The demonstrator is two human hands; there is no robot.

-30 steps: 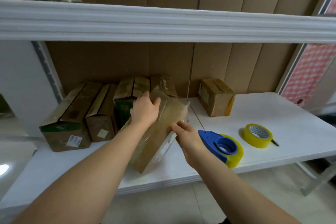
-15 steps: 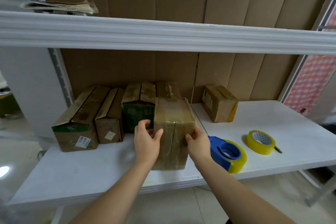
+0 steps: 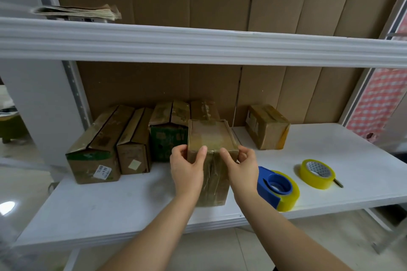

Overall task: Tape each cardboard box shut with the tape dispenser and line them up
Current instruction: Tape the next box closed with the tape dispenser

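Hands point(image 3: 214, 166) grasp upright box point(image 3: 210, 138) | its lower front hidden | dispenser point(image 3: 278, 189) beside

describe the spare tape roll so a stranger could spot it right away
Look at the lower white shelf, right end. The spare tape roll lies flat there, right of the tape dispenser. It is bare yellow, with no blue holder.

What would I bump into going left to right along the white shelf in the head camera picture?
Big box → thin box → green box → held box with left hand and right hand on it → tape dispenser → tape roll.
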